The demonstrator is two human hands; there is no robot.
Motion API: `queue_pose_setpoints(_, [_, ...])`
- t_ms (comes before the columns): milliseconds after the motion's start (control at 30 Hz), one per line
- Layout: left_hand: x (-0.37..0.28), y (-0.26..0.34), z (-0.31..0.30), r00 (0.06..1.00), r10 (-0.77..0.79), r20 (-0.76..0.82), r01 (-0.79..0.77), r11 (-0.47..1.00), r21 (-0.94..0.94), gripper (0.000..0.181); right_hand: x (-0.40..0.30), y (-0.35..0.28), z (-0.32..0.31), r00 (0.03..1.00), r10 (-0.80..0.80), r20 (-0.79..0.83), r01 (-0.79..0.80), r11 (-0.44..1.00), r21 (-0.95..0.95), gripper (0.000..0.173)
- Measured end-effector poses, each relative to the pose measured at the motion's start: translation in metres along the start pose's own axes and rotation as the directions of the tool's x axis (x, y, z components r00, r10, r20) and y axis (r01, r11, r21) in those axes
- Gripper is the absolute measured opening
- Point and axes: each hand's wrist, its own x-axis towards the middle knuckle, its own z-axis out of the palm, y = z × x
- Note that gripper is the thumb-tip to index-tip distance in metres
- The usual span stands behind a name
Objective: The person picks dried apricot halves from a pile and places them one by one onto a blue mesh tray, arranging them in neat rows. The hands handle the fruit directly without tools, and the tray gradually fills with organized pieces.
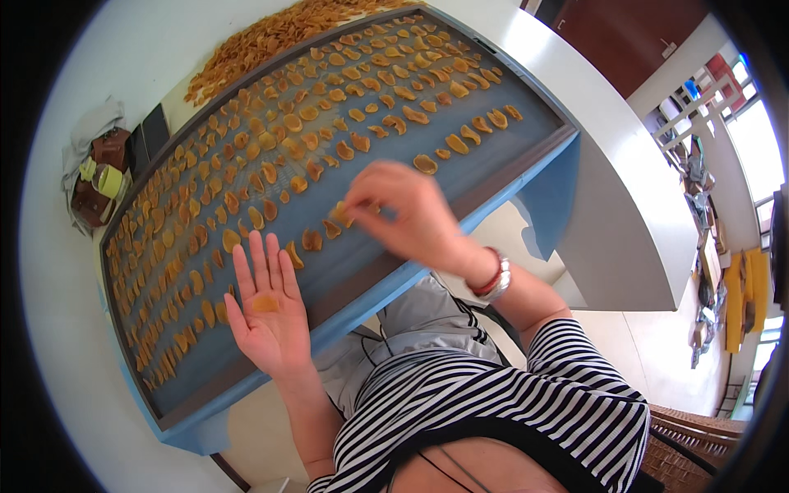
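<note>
My left hand [269, 314] lies palm up over the near part of a framed mesh tray, fingers spread. One flat amber dried slice [265, 304] rests on its palm. My right hand [400, 212], blurred and wearing a red and silver bracelet on its wrist, is over the tray's near side, with its thumb and fingertips pinched at an orange-brown slice [339, 212]. Rows of similar curled dried slices cover much of the blue-grey mesh [394, 148]. A darker slice [312, 240] lies between the two hands.
A heap of dried slices [259, 49] lies beyond the tray's dark frame [345, 296]. Blue sheeting [548, 197] hangs under the near edge. At the far left are a green-lidded bottle [108, 180], a brown bag [111, 148] and a dark flat object [148, 135]. A woven chair [690, 437] stands at lower right.
</note>
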Motion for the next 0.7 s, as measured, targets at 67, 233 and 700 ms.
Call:
queue_pose_setpoints(67, [-0.003,0.002,0.000,1.000,0.009,0.007,-0.009,1.000,0.017,0.058,0.002,0.019,-0.035,0.983,0.125,-0.135,-0.129,0.992,-0.017,0.008])
queue_pose_setpoints(233, [-0.001,0.001,0.000,1.000,-0.004,0.003,0.003,1.000,0.025,0.056,-0.001,0.097,-0.148,0.851,0.154,-0.501,-0.373,0.850,-0.373,0.007])
queue_pose_setpoints(700, [-0.001,0.002,-0.005,1.000,-0.013,0.010,0.013,0.998,0.070,0.057,-0.012,0.171,-0.217,0.783,0.360,-0.507,-0.621,0.499,-0.605,0.013])
